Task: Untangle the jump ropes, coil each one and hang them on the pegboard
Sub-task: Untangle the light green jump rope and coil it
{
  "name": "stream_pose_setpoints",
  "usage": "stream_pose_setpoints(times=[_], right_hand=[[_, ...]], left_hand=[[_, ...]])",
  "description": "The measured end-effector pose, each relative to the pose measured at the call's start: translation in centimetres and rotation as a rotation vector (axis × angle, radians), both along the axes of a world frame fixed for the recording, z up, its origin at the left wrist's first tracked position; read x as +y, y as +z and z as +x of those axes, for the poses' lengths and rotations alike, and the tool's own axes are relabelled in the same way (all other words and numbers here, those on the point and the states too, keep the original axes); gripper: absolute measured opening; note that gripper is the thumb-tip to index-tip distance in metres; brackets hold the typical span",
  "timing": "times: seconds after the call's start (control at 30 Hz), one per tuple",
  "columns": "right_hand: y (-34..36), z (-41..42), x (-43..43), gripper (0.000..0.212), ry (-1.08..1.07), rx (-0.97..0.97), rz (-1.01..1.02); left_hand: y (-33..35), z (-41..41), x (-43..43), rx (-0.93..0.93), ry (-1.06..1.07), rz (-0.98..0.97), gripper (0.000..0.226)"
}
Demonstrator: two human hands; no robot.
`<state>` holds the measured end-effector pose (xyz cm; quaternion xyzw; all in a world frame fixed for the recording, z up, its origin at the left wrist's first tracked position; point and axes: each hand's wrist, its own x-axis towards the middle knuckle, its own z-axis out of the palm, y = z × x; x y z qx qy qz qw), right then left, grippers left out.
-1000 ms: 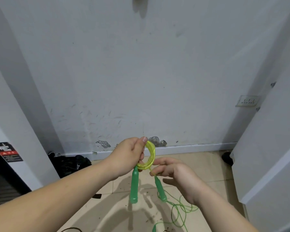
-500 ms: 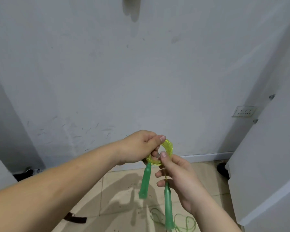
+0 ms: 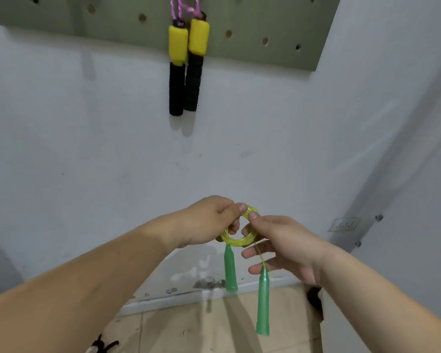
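Hung at the pegboard's lower edge: a pink-corded jump rope with yellow-and-black handles. Well below, in mid-air before the wall: left hand pinching the left rim of a small yellow-green rope coil, right hand pinching its right rim, remaining fingers loosely spread. Beneath the coil, two green handles dangling.

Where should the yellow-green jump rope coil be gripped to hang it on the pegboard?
Likely the jump rope coil at its bottom arc, pinched from below where the green handles hang: loops bundle there, leaving the ring's top free for the pegboard.
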<state>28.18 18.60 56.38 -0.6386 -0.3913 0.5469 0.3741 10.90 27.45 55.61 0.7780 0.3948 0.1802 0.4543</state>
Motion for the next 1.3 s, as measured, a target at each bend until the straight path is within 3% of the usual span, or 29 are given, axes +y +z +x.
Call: stream_pose_setpoints(times=[0.27,0.43,0.83,1.0,1.3], right_hand=[[19.5,-0.3,0.6,0.028,-0.100,-0.071,0.115],[29.4,-0.2,1.4,0.028,-0.207,-0.092,0.185],[35.3,1.2,5.4,0.032,-0.201,-0.004,0.252],[40.4,1.9,7.0,0.028,-0.165,-0.026,0.280],[42.0,2.5,8.7,0.029,-0.195,-0.040,0.399]], left_hand=[[18.2,-0.5,0.4,-0.141,-0.016,-0.075,0.037],[28.8,0.3,0.1,-0.276,0.074,-0.154,0.019],[34.7,0.6,4.5,-0.453,0.146,-0.281,0.031],[39.1,1.5,5.0,-0.602,0.205,-0.219,0.025],[41.8,2.3,7.4,-0.587,0.205,-0.124,0.018]])
